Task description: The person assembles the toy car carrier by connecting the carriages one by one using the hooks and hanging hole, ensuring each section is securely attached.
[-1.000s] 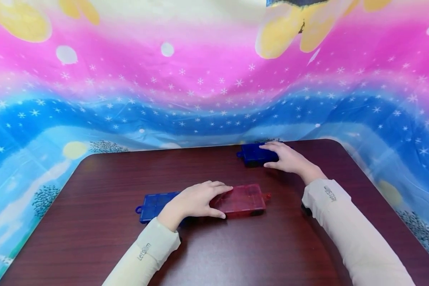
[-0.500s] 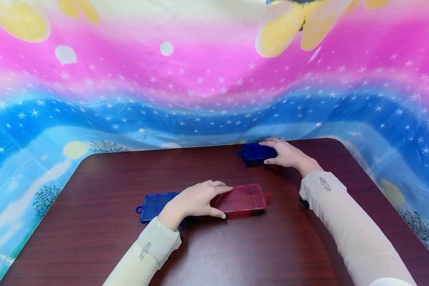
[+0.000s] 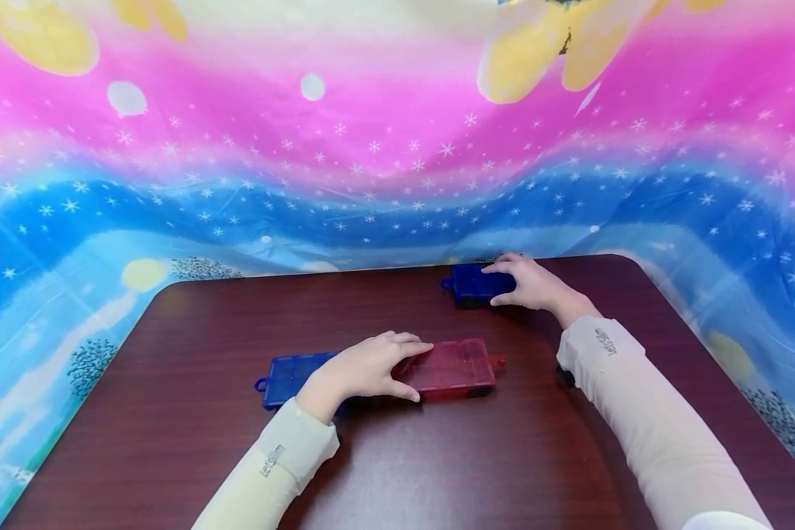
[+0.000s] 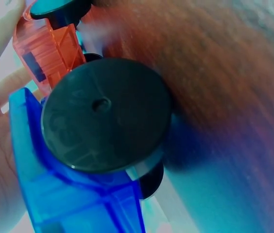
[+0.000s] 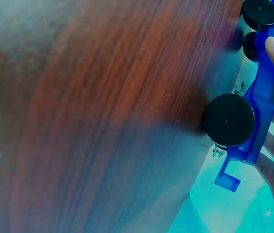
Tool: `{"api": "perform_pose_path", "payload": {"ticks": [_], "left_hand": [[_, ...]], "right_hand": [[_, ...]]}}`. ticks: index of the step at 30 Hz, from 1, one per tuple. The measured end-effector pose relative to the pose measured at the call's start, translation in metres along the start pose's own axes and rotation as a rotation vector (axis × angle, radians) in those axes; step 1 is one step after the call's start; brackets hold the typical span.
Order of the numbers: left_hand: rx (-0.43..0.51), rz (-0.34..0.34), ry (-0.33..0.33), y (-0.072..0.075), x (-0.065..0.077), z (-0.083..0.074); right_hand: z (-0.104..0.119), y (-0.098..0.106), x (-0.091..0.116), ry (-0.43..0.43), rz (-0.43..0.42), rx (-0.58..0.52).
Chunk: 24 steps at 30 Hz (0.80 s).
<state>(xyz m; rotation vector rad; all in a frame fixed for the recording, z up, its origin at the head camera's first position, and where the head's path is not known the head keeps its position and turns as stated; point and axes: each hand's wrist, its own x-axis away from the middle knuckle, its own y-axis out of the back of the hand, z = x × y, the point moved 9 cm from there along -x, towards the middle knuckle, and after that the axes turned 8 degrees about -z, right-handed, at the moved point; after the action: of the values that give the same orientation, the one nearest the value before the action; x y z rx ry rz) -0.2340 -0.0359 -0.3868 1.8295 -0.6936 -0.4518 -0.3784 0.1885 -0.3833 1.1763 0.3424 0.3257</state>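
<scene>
Across the left end of a translucent red toy wagon (image 3: 457,369), my left hand (image 3: 361,368) grips it with the thumb on the near side and fingers on the far side. A blue toy wagon (image 3: 294,377) stands end to end with it on the left, partly under that wrist; the hand hides where the two meet. The left wrist view shows the blue wagon's black wheel (image 4: 108,116) close up. Near the table's back edge, my right hand (image 3: 538,283) holds a second blue wagon (image 3: 469,283) by its sides. Its hook (image 5: 229,180) shows in the right wrist view.
All the wagons are on a dark wood-grain table (image 3: 192,442) with rounded back corners. A printed pink and blue cloth (image 3: 371,162) hangs right behind its back edge and along both sides. The red wagon's hook (image 3: 500,361) points right.
My right hand and forearm have shifted slightly, with the hand a little farther back on the second blue wagon. The left hand and the wagons by it show no clear movement.
</scene>
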Motion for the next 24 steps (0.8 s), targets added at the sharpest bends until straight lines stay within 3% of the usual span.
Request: {"api": "perform_pose_path", "payload": {"ticks": [12,24], "left_hand": [[0.037,0.004,0.021,0.0,0.001,0.001],[0.055,-0.006,0.016,0.0,0.001,0.0]], "right_hand": [[-0.002,0.008,0.021,-0.008,-0.03,-0.029],[0.009,0.033,0.051,-0.004,-0.092,-0.024]]}}
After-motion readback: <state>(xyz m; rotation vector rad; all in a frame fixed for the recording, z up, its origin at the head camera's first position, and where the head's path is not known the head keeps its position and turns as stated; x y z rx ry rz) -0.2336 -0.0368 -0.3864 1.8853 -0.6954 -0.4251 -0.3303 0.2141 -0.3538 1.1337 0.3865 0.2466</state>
